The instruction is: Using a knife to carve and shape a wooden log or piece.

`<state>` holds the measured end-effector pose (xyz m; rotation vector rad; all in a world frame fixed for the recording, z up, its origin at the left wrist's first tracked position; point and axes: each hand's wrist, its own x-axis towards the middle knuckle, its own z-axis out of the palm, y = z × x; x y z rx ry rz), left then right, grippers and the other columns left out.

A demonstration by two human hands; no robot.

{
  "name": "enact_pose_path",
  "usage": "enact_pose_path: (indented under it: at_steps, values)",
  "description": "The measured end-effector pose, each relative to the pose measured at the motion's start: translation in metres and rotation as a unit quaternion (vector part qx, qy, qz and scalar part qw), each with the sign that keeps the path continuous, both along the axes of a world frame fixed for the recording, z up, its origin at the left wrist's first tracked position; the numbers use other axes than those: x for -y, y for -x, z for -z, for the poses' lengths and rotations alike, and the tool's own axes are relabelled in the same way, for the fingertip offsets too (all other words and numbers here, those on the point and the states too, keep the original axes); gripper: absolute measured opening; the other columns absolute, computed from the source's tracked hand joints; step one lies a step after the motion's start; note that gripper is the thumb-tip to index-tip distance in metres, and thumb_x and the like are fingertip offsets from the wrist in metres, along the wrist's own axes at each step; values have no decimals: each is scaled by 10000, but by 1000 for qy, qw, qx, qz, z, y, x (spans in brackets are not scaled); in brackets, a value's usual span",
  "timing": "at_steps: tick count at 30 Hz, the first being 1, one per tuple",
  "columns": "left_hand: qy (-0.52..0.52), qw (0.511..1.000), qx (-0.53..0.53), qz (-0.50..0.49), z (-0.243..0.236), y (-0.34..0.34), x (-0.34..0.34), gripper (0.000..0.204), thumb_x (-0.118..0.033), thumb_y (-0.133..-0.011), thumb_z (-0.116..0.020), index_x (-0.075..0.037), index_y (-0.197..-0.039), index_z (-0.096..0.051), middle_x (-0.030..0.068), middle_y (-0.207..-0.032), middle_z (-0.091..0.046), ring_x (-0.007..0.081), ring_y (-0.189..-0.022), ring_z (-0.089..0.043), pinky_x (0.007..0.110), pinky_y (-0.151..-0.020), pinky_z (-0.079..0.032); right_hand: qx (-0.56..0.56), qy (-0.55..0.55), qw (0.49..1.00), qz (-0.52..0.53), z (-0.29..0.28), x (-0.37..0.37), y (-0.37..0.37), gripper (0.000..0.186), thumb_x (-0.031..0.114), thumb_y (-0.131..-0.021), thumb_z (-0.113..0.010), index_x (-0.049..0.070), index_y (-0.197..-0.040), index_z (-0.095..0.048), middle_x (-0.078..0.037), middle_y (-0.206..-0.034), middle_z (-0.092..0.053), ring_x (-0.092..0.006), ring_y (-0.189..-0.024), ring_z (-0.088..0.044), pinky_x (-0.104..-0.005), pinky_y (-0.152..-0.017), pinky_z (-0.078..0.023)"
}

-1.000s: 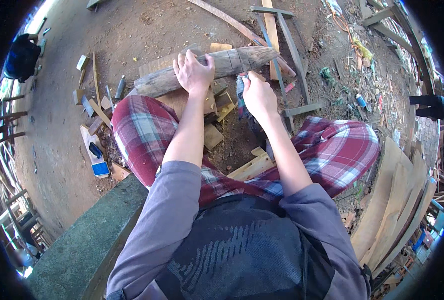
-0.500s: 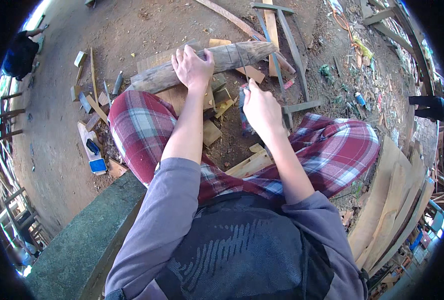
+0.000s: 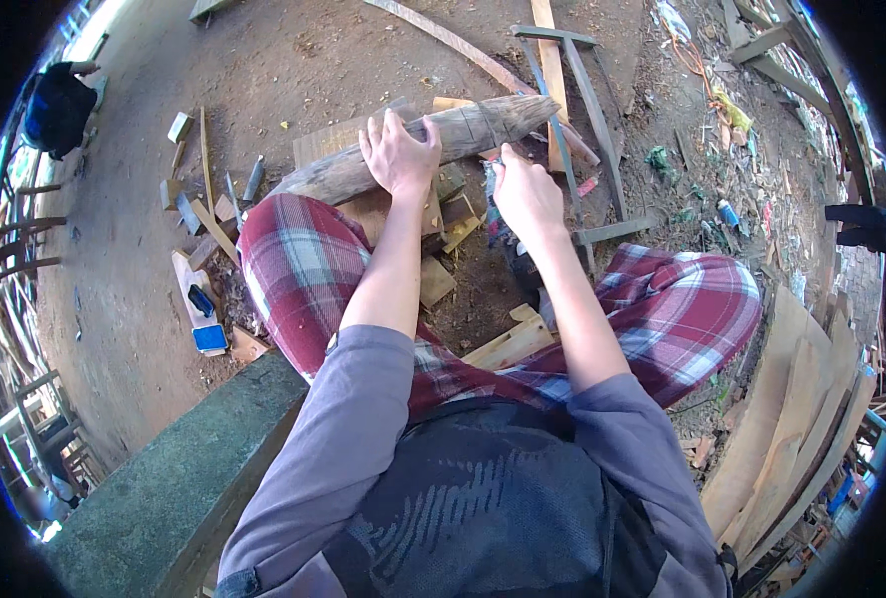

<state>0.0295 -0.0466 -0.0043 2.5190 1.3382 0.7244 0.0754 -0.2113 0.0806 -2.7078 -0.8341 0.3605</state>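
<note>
A weathered grey length of wood (image 3: 363, 164) with a pointed right end lies slantwise in front of me, over boards. My left hand (image 3: 401, 154) rests on top of it with fingers spread, pressing on its upper face. My right hand (image 3: 530, 197) is closed in a fist just below the wood's near edge, toward the pointed end. A thin dark strip, like a narrow blade, runs from this fist across the wood; its handle, if any, is hidden. Dark cross lines show on the wood near there. A patterned cloth (image 3: 493, 204) hangs beside the right fist.
A wooden frame saw (image 3: 597, 120) with a bluish blade lies right of the wood. Offcuts and a blue-faced device (image 3: 209, 339) lie on the left. Planks (image 3: 777, 419) are stacked at my right; a green slab (image 3: 178, 473) is lower left. Another person (image 3: 56, 110) is far left.
The whole scene has shifted slightly right as my head moved. Both hands stay at the wood; the right fist sits slightly closer to it, and less of the thin dark strip shows.
</note>
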Motion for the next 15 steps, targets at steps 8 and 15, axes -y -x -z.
enact_pose_path:
  at_steps: [8,15]
  values:
    - [20,1000,-7,14,2,-1,-4,448,-446,-864,-579,-56,-1077,-635,158,-1107,-664,298,-1276,-499,414,-1153,-259,-14,-8,1000,-1,-38,29,23,392,255,-970,-491,110,-1325,-568,-221,-726,-672,-400,-711,-682,-494,-671,-557]
    - [22,1000,3,19,-6,4,-1,435,-432,-868,-578,-64,-1096,-629,154,-1122,-669,287,-1293,-490,414,-1156,-256,-42,42,998,-6,-85,57,47,378,216,-958,-505,68,-1296,-585,-208,-677,-659,-366,-648,-676,-468,-639,-558]
